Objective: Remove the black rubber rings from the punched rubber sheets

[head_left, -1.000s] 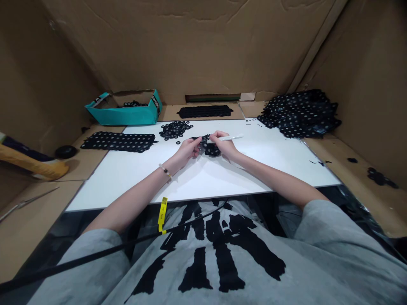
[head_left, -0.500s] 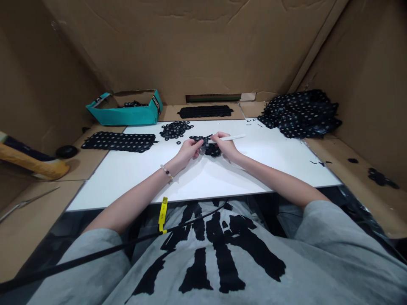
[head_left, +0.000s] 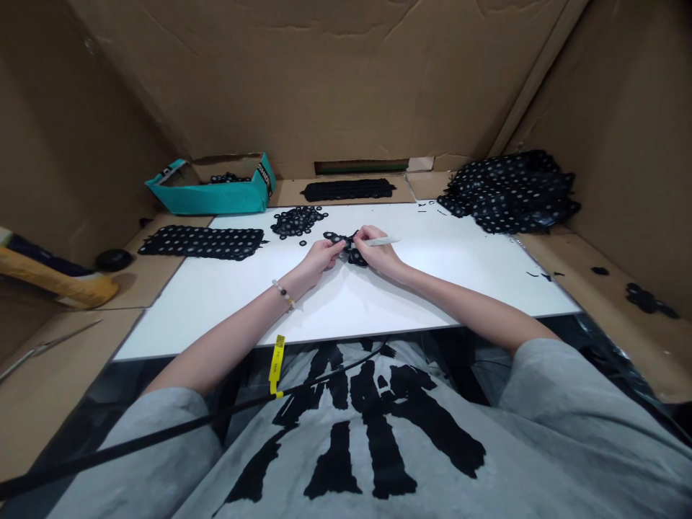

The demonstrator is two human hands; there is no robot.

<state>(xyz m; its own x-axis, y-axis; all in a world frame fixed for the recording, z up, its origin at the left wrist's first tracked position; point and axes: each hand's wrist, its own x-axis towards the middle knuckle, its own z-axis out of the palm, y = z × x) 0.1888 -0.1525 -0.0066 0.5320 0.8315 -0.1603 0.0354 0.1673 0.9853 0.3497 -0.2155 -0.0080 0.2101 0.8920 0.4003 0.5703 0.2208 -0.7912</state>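
Observation:
Over the middle of the white board [head_left: 411, 306], my left hand [head_left: 318, 261] pinches the edge of a small black rubbery piece with pale round dots [head_left: 355, 256]. My right hand [head_left: 379, 254] is closed around a slim white pen-like tool [head_left: 383, 240], its back end pointing right. The tool's tip meets the dotted piece or is very near it; my fingers hide the exact contact. A pile of small black rings [head_left: 296, 221] lies just beyond my left hand, with one loose ring [head_left: 303, 244] apart from it.
A teal box [head_left: 210, 199] holding black rings stands back left. Dotted black sheets lie at left [head_left: 204, 241] and at the back [head_left: 349, 189]; a heap of them [head_left: 508, 191] fills the back right. Scissors or tweezers [head_left: 48, 344] lie left. Cardboard walls [head_left: 346, 86] surround the board.
My right hand has shifted slightly, and the white tool has tilted, its back end now lower and closer in. My left hand keeps nearly the same place on the dotted piece.

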